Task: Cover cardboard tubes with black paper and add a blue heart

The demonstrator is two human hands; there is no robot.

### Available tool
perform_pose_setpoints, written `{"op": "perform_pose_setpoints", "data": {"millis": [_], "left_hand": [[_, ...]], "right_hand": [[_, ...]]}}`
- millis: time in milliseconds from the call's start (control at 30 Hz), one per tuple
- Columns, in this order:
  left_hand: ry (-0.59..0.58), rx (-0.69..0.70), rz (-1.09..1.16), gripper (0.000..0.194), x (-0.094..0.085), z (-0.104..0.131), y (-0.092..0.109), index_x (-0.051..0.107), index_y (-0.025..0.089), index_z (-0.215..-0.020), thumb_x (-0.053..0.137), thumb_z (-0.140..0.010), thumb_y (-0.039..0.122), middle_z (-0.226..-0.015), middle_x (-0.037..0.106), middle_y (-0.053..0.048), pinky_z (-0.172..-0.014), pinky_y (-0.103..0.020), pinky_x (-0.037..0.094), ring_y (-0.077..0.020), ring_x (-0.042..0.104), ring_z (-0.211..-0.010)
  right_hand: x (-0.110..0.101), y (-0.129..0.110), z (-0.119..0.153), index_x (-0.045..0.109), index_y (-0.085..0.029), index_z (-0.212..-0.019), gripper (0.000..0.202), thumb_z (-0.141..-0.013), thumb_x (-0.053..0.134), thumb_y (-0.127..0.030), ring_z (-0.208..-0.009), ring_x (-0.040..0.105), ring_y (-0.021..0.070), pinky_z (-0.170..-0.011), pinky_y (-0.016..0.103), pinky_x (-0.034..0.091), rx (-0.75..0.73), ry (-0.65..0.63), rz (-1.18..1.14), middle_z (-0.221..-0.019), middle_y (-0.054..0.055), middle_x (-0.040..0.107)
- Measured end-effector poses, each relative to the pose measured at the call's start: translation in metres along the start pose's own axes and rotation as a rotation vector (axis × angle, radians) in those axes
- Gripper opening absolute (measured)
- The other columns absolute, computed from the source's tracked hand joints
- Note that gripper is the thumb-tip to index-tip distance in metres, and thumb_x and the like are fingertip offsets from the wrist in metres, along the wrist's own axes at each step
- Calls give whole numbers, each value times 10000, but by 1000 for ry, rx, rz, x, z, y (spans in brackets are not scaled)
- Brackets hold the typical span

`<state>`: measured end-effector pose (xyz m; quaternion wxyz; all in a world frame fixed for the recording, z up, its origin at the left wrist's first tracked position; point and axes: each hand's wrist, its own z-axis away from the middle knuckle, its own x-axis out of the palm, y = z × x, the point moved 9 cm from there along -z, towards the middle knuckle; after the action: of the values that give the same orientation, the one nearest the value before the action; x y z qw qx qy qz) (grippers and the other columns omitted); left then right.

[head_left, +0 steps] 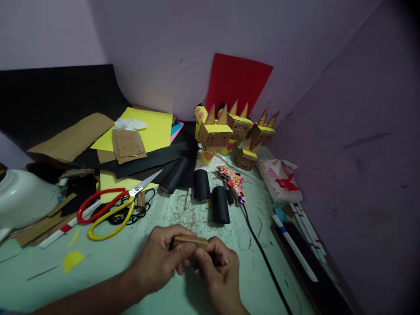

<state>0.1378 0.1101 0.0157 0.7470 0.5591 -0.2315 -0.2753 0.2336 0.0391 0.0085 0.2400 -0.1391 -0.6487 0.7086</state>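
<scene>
A small brown cardboard piece (192, 240), folded or rolled, is pinched between both hands above the near part of the table. My left hand (161, 256) is closed on its left end, thumb in front. My right hand (220, 267) grips the right end with thumb and fingers. Beyond my hands stand or lie three black paper-covered tubes, one upright (220, 205), one beside it (201, 185), one tilted (174, 176). Large scissors (131, 192) with red and yellow handles lie to the left, blades apart, over a tangle of black cord (138, 210).
Several cardboard figures (215, 136) with yellow spikes stand at the back before a red sheet (238, 83). A flower-patterned glue gun (233, 181) trails a black cable. Yellow paper (154, 120) and cardboard (75, 135) lie left; markers (295, 248) and a packet (280, 180) lie right.
</scene>
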Motion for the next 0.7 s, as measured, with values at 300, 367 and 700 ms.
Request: {"op": "perform_pose_setpoints", "data": {"millis": [300,367,700], "left_hand": [[-47,-21,95,405,3,0,-2,628,125,-828,646,-720,515,-477,539,26,-379,-193,364,-97,465,-402],[-71,-66,102,440,5,-1,-5,615,122,-813,643,-707,548,-464,537,23,-373,-199,355,-99,461,-384],[-67,40,44,391,1,-3,-6,645,110,-739,620,-750,500,-466,504,26,-365,-186,303,-71,394,-368]], "right_hand": [[5,-2,-1,495,-199,-580,319,-810,603,-391,-450,462,114,-461,235,335,-43,-82,54,-495,3,600],[10,-3,0,503,-199,-593,298,-831,588,-357,-463,504,126,-470,242,361,-87,-138,79,-511,14,623],[15,-9,3,505,-209,-587,283,-832,582,-329,-476,528,139,-508,256,396,-180,-155,57,-538,13,639]]}}
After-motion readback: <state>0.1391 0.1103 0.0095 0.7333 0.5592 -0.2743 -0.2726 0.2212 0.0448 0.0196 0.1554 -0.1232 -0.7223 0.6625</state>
